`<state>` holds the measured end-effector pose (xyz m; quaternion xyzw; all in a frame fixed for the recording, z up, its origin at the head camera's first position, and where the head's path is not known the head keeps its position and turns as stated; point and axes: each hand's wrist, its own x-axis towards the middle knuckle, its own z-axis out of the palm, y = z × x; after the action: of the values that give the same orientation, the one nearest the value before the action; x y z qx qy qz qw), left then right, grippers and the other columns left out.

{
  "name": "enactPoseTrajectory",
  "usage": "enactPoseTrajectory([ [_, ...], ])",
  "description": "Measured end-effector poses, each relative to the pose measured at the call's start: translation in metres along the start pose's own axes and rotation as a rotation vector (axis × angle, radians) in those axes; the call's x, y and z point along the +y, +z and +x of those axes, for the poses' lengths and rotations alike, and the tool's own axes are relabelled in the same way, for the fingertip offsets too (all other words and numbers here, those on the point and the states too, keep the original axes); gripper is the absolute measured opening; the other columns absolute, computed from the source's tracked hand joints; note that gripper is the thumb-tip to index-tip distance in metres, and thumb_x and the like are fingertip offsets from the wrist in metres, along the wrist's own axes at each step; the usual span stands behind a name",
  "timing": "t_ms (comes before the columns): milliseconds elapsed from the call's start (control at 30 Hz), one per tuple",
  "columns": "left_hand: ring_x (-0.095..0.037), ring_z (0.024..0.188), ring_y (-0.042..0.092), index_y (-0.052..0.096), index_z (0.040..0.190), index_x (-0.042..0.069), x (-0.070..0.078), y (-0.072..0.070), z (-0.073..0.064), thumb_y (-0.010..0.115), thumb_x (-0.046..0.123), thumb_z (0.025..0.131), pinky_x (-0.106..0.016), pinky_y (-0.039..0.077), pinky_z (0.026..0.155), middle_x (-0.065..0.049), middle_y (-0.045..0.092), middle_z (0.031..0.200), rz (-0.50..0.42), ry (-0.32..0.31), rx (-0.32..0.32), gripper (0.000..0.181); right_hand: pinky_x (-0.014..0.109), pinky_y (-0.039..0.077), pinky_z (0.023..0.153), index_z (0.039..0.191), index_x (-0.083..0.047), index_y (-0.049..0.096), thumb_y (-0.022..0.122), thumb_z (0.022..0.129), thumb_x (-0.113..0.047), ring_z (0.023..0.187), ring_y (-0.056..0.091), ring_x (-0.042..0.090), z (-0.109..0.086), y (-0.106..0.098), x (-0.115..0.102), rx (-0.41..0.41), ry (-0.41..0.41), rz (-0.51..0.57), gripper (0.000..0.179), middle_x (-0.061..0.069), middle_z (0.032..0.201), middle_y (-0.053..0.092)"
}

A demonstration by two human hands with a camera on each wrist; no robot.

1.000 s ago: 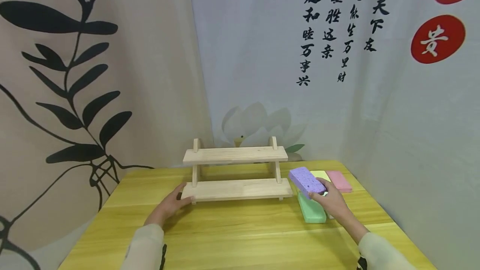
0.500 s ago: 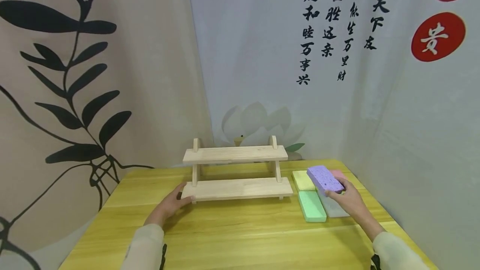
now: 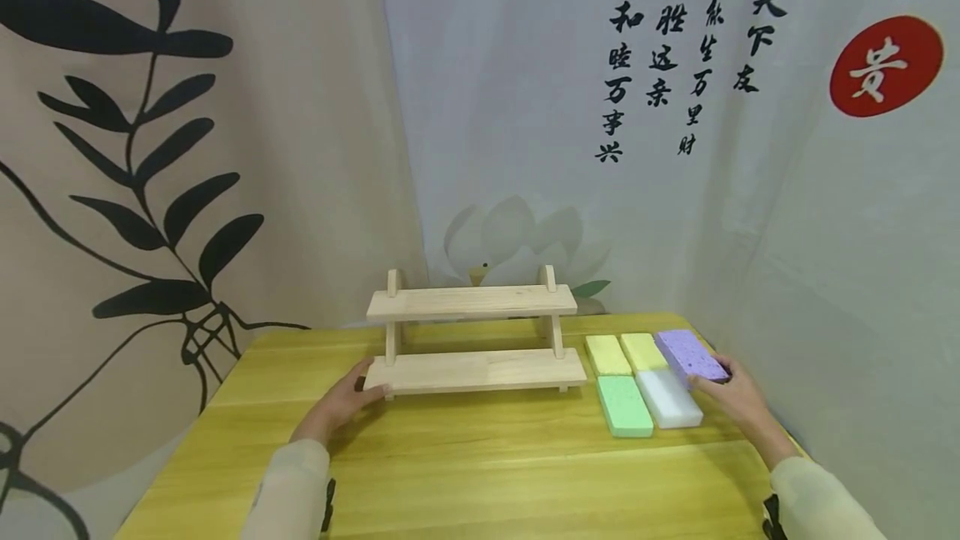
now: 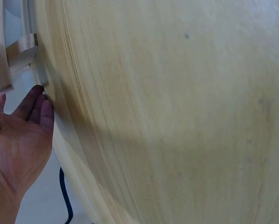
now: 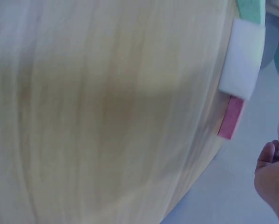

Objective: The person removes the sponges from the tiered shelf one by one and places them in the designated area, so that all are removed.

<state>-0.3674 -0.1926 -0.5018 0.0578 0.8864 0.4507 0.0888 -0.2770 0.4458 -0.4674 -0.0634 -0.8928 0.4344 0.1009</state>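
Observation:
A two-tier wooden display shelf (image 3: 480, 371) stands toward the back of the table. My left hand (image 3: 339, 408) holds the left end of its lower board, thumb at the front edge; in the left wrist view the other fingers are partly bent. My right hand (image 3: 741, 407) pinches a pitted purple sponge (image 3: 684, 355) by its near right end. The purple sponge is above the right side of a group of sponges. Beneath it a pink sponge (image 5: 231, 117) shows in the right wrist view, beside a white sponge (image 5: 242, 59).
Two yellow sponges, left (image 3: 607, 355) and right (image 3: 642, 350), lie behind a green sponge (image 3: 626, 407). The shelf is just left of them. A printed curtain (image 3: 510, 148) closes off the back and right side of the yellow wooden table (image 3: 480, 473).
My right hand has carried the purple sponge rightward, from over the yellow and green sponges to over the pink one. My left hand has stayed at the shelf's end.

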Motion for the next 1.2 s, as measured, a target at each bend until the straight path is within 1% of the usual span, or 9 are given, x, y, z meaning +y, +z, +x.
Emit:
enactPoseTrajectory([
  [133, -0.054, 0.136, 0.032, 0.013, 0.159, 0.009, -0.001, -0.001, 0.002, 0.062, 0.056, 0.093, -0.068, 0.029, 0.106, -0.037, 0.031, 0.150, -0.002, 0.001, -0.005, 0.095, 0.044, 0.036, 0.099, 0.146, 0.018, 0.022, 0.064, 0.097, -0.034, 0.128, 0.039, 0.046, 0.000, -0.005, 0.010, -0.004, 0.019, 0.000, 0.082, 0.040, 0.143, 0.035],
  [333, -0.053, 0.134, 0.036, 0.013, 0.159, 0.006, -0.001, -0.001, 0.001, 0.062, 0.053, 0.095, -0.066, 0.034, 0.104, -0.038, 0.034, 0.147, 0.015, 0.019, -0.008, 0.093, 0.051, 0.037, 0.099, 0.146, 0.018, 0.020, 0.061, 0.098, -0.038, 0.126, 0.040, 0.047, 0.000, -0.011, 0.024, -0.022, 0.057, -0.010, 0.084, 0.040, 0.143, 0.033],
  [500, -0.051, 0.133, 0.038, 0.014, 0.159, 0.006, -0.001, -0.001, 0.003, 0.062, 0.051, 0.095, -0.064, 0.035, 0.105, -0.036, 0.036, 0.147, 0.025, 0.009, -0.002, 0.092, 0.055, 0.036, 0.101, 0.145, 0.019, 0.021, 0.061, 0.097, -0.041, 0.126, 0.039, 0.048, -0.003, -0.016, 0.035, -0.022, 0.080, -0.042, 0.087, 0.041, 0.143, 0.033],
  [600, -0.051, 0.134, 0.037, 0.014, 0.159, 0.008, -0.002, 0.000, 0.004, 0.063, 0.052, 0.094, -0.064, 0.034, 0.106, -0.036, 0.035, 0.148, 0.016, 0.001, 0.000, 0.093, 0.059, 0.033, 0.104, 0.145, 0.019, 0.020, 0.060, 0.097, -0.044, 0.127, 0.036, 0.051, -0.004, -0.019, 0.041, -0.026, 0.102, -0.066, 0.089, 0.042, 0.143, 0.030],
  [700, -0.052, 0.135, 0.036, 0.013, 0.159, 0.008, -0.001, 0.000, 0.003, 0.063, 0.053, 0.094, -0.065, 0.033, 0.106, -0.036, 0.034, 0.148, 0.016, 0.003, -0.001, 0.093, 0.061, 0.031, 0.104, 0.144, 0.020, 0.020, 0.060, 0.097, -0.047, 0.128, 0.035, 0.053, -0.005, -0.021, 0.043, -0.037, 0.121, -0.084, 0.091, 0.042, 0.143, 0.029],
  [867, -0.052, 0.134, 0.037, 0.014, 0.159, 0.007, 0.000, -0.001, 0.002, 0.061, 0.050, 0.096, -0.065, 0.033, 0.105, -0.036, 0.035, 0.147, 0.032, 0.006, 0.004, 0.090, 0.062, 0.030, 0.105, 0.143, 0.021, 0.020, 0.060, 0.096, -0.047, 0.127, 0.036, 0.054, -0.007, -0.022, 0.046, -0.051, 0.125, -0.083, 0.091, 0.043, 0.142, 0.030],
  [967, -0.051, 0.135, 0.036, 0.014, 0.159, 0.009, 0.001, 0.000, 0.001, 0.062, 0.050, 0.095, -0.064, 0.033, 0.107, -0.035, 0.035, 0.148, 0.023, -0.003, 0.006, 0.090, 0.062, 0.030, 0.105, 0.143, 0.021, 0.020, 0.060, 0.096, -0.046, 0.127, 0.036, 0.054, -0.009, -0.023, 0.048, -0.059, 0.126, -0.088, 0.091, 0.043, 0.142, 0.030],
  [1200, -0.051, 0.135, 0.036, 0.014, 0.159, 0.008, -0.002, 0.001, 0.001, 0.063, 0.052, 0.094, -0.065, 0.032, 0.106, -0.036, 0.035, 0.148, 0.019, -0.010, 0.008, 0.092, 0.060, 0.032, 0.104, 0.143, 0.021, 0.020, 0.060, 0.097, -0.045, 0.127, 0.037, 0.053, -0.010, -0.023, 0.052, -0.083, 0.127, -0.094, 0.090, 0.044, 0.142, 0.030],
])
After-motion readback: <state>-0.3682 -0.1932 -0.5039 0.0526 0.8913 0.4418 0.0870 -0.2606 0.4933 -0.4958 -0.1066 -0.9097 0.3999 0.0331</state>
